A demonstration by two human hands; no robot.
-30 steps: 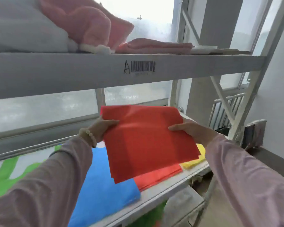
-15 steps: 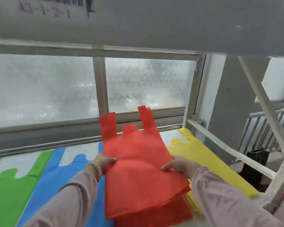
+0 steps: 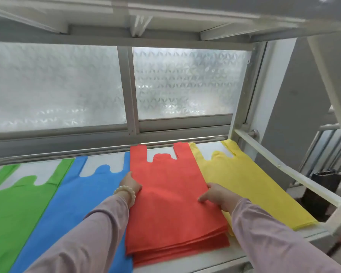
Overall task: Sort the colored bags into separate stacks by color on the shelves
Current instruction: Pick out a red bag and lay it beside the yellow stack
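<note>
Holding anything there, or just patting the pile?

me: holding, yeah. Left grip (image 3: 131,183) has the left edge of the top red bag (image 3: 165,174) pinched, with most of the fingers out of sight under the fabric. Right grip (image 3: 217,196) has the right edge, thumb lying on the red and the other fingers curled down at the side. Beaded bracelet (image 3: 126,192) on my left wrist, lilac sleeves (image 3: 274,233) on both arms.

them: and where's the bag sitting?

me: flat on the red stack (image 3: 177,251) on the shelf (image 3: 160,150), handles pointing back at the frosted window (image 3: 185,85). It sits a bit skewed, so the lower red layers peek out along the front. Yellow bags (image 3: 250,186) lie just beside it on the right, their near corner under my right wrist. Blue bags (image 3: 83,198) touch the red on the left, and the green bags (image 3: 14,203) are next to the blue, further left. All four colours lie side by side in one row.
</note>
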